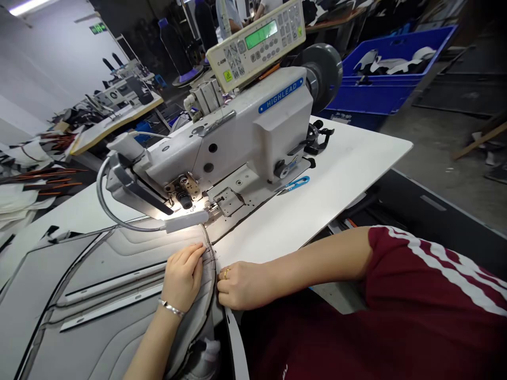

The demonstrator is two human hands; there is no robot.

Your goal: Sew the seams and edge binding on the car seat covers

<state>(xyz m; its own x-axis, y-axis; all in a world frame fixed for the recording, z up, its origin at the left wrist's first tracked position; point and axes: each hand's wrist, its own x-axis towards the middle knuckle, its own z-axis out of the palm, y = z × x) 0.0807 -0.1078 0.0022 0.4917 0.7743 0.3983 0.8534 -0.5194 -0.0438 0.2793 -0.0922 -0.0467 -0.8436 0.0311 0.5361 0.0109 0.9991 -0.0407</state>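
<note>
A large grey padded cover (99, 274) lies on the white table (348, 163) under a white HIGHLEAD sewing machine (245, 126). My left hand (182, 277) rests flat on the cover near its curved edge, fingers stretched toward the needle (184, 199). My right hand (241, 285) has its fingers curled and pinches the cover's piped edge (212, 264) just beside the left hand. A ring shows on the right hand, a bracelet on the left wrist.
A gooseneck lamp (186, 220) shines on the needle area. Blue-handled snips (297, 183) lie by the machine base. A control panel (257, 39) sits on top. A blue bin (388, 74) with cut pieces stands behind; other workstations are at the left.
</note>
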